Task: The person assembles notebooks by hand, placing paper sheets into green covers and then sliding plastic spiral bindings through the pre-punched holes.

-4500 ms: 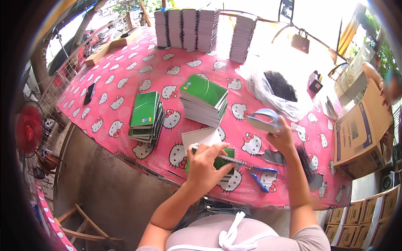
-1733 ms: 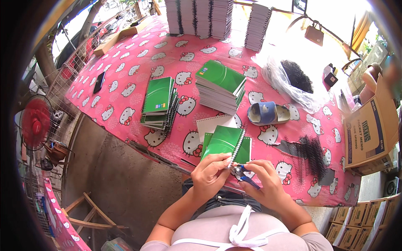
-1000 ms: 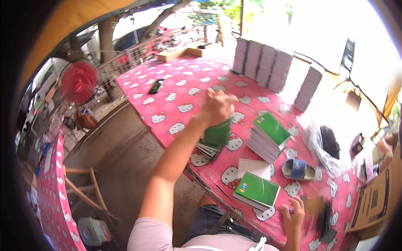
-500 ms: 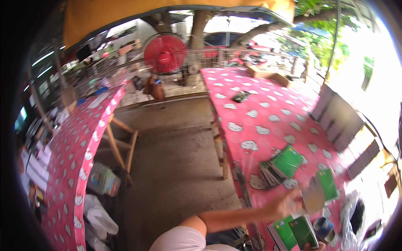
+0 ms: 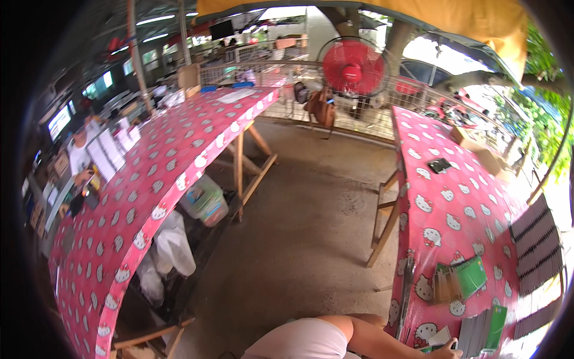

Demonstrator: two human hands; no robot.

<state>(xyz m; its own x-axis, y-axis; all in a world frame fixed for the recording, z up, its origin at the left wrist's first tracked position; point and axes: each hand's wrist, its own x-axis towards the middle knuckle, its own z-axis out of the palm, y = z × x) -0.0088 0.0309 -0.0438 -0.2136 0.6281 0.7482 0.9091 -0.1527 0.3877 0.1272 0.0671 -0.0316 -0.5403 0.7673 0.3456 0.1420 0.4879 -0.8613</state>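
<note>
My left arm (image 5: 373, 341) reaches from the lower edge toward the right-hand table. At the bottom, my left hand (image 5: 443, 350) is closed at a green notebook (image 5: 426, 348) with a white page or card (image 5: 441, 336) standing up from it. Its fingers are partly cut off by the picture's edge. Just right of the hand lies a grey and green spread of notebooks (image 5: 478, 331). Beyond it, a small stack of green-covered notebooks (image 5: 469, 278) rests fanned out on the pink table (image 5: 442, 197). My right hand is out of view.
Rows of stacked spiral-bound notebooks (image 5: 538, 242) line the table's right side. A dark phone-like object (image 5: 439, 166) and cardboard boxes (image 5: 469, 139) are farther back. At left, a second pink table (image 5: 134, 215) stands over a clear plastic bin (image 5: 205, 200); a person (image 5: 81, 155) is beside it. A red fan (image 5: 354, 67) faces me.
My view has swung left, so the tables and fan appear farther right. My left hand has come down nearer the lower edge. The right hand, earlier on a green notebook, has left view.
</note>
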